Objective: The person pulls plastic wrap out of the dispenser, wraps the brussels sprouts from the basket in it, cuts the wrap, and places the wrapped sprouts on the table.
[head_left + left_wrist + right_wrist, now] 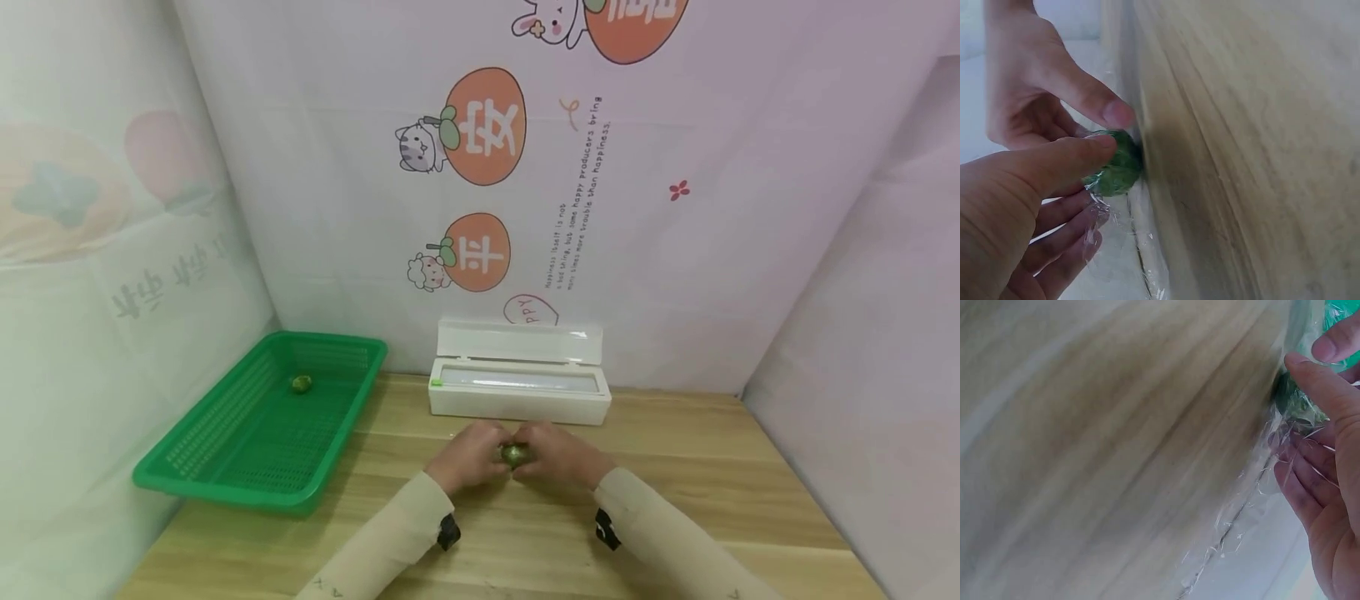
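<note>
A small green ball [1117, 165], wrapped in shiny clear cling film [1235, 515], is between both hands close over the wooden table [525, 542]. Its exact kind does not show. From the left, my left hand [471, 456] holds it, thumb on top and fingers curled beneath in the left wrist view. My right hand [558, 454] grips it from the other side. In the right wrist view, that thumb lies across the ball and the other fingers bend under the film. Loose, crinkled film trails away from the ball.
Just behind the hands stands a white cling film box [517, 406] with its lid raised. To the left is a green plastic basket [330, 467] holding another small green ball [302, 383]. Printed white cloth [360, 208] encloses the table at the back and sides.
</note>
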`<action>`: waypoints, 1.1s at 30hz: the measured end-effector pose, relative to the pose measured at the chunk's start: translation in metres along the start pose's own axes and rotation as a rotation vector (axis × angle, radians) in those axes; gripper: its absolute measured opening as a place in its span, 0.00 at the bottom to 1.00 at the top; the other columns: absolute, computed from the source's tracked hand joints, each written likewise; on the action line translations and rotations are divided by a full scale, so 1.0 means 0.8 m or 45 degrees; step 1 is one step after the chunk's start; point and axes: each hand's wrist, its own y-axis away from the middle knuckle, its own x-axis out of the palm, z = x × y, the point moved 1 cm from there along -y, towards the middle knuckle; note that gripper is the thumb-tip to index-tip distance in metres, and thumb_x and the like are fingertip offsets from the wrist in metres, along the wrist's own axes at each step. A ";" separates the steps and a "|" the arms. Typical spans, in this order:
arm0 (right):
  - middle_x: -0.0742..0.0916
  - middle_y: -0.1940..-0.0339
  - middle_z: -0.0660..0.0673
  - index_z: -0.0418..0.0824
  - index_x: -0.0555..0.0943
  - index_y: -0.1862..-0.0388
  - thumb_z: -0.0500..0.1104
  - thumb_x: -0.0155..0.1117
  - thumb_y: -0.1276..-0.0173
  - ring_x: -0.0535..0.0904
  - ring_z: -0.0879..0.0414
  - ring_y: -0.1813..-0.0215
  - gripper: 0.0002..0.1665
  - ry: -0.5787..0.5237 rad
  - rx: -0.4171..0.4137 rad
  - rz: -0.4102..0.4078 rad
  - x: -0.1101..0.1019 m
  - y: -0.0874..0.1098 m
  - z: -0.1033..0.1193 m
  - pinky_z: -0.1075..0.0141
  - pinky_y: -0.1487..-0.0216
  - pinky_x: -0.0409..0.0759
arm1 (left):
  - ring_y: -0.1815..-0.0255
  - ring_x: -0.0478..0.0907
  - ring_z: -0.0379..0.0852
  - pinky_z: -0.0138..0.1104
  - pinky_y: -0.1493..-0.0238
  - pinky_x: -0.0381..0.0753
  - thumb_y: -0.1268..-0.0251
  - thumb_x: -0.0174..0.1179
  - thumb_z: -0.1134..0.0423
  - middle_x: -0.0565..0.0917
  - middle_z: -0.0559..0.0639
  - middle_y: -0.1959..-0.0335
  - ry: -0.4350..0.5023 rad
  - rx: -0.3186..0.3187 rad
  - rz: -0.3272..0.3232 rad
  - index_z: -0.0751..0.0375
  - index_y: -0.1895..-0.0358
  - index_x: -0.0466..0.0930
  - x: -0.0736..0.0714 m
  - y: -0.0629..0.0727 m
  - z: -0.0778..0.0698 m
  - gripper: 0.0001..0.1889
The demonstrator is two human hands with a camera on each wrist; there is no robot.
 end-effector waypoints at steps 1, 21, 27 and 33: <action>0.91 0.55 0.51 0.41 0.87 0.49 0.46 0.82 0.38 0.85 0.63 0.54 0.21 0.015 0.007 0.004 -0.001 0.001 0.000 0.68 0.50 0.87 | 0.62 0.80 0.32 0.25 0.59 0.82 0.42 0.80 0.63 0.90 0.42 0.59 -0.001 -0.013 -0.001 0.55 0.56 0.89 0.002 0.000 0.000 0.12; 0.92 0.53 0.46 0.39 0.88 0.50 0.44 0.84 0.40 0.88 0.54 0.51 0.21 0.089 -0.126 -0.018 -0.005 0.006 0.006 0.67 0.48 0.88 | 0.77 0.68 0.32 0.25 0.75 0.70 0.30 0.71 0.59 0.79 0.37 0.77 0.195 -0.084 0.315 0.57 0.59 0.91 -0.009 -0.013 0.022 0.05; 0.92 0.57 0.49 0.40 0.88 0.52 0.46 0.84 0.40 0.87 0.59 0.56 0.20 0.108 -0.106 -0.037 0.001 -0.003 0.002 0.68 0.51 0.87 | 0.56 0.82 0.39 0.31 0.51 0.85 0.32 0.73 0.59 0.90 0.45 0.55 0.078 -0.071 0.168 0.57 0.47 0.89 -0.019 -0.006 0.008 0.13; 0.91 0.64 0.55 0.45 0.89 0.59 0.43 0.83 0.39 0.84 0.66 0.62 0.12 0.059 -0.076 -0.048 0.013 -0.013 -0.010 0.73 0.57 0.86 | 0.48 0.83 0.43 0.34 0.44 0.86 0.39 0.78 0.58 0.88 0.48 0.49 -0.165 -0.005 0.043 0.57 0.44 0.87 -0.010 0.000 0.000 0.21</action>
